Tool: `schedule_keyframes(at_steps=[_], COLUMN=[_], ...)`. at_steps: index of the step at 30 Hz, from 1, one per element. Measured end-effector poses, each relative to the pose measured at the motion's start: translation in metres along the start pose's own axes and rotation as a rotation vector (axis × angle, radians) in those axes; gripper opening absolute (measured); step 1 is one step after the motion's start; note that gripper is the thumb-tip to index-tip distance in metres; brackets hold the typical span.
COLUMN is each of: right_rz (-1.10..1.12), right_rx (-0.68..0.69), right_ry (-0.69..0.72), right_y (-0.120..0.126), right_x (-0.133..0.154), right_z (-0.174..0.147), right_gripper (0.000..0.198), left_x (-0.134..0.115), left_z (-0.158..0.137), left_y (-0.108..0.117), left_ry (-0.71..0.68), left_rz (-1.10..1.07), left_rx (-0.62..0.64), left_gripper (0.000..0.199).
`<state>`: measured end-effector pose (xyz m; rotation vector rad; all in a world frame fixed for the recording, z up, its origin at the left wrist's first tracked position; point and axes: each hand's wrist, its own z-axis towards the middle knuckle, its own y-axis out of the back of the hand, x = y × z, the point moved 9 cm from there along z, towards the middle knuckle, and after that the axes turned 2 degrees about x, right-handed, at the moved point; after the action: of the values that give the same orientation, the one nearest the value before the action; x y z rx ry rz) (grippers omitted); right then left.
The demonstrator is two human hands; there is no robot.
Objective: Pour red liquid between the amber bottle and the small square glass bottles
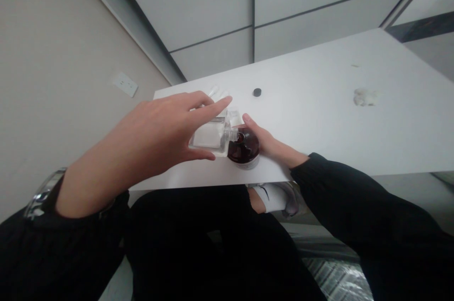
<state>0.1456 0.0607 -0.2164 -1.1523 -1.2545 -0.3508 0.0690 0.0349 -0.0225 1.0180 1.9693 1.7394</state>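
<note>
My left hand is wrapped round a clear square bottle with a threaded neck and no cap on it. It is tipped on its side, its neck pointing right over the mouth of a dark brown round bottle. Clear liquid shows inside the tilted bottle; whether any is flowing I cannot tell. The brown bottle stands upright on the white table with a pale label low on its side. My right hand grips its right side, the thumb showing behind it and the other fingers hidden.
A small dark cap lies on the white table beyond the bottles. Clear plastic pieces sit behind my left hand. Farther right lies a crumpled whitish wad. A cabinet with pale panels stands behind the table, and a wall is at left.
</note>
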Motion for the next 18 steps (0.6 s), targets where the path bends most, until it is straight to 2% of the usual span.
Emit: schedule_keyframes(at_steps=[6, 12, 18], right_rz=[0.029, -0.003, 0.049], right_rx=[0.024, 0.028, 0.009], right_ry=[-0.015, 0.005, -0.013], right_y=[-0.0002, 0.0006, 0.0016], right_x=[-0.0041, -0.002, -0.0041], right_z=[0.0014, 0.0018, 0.0018], right_gripper=[0.077, 0.08, 0.074], left_x=[-0.0037, -0.0045, -0.0045], left_z=[-0.0003, 0.001, 0.0001], left_y=[0.0011, 0.003, 0.0022], left_ry=[-0.018, -0.002, -0.017], left_rz=[0.065, 0.015, 0.061], left_rx=[0.007, 0.019, 0.029], left_gripper=[0.078, 0.068, 0.078])
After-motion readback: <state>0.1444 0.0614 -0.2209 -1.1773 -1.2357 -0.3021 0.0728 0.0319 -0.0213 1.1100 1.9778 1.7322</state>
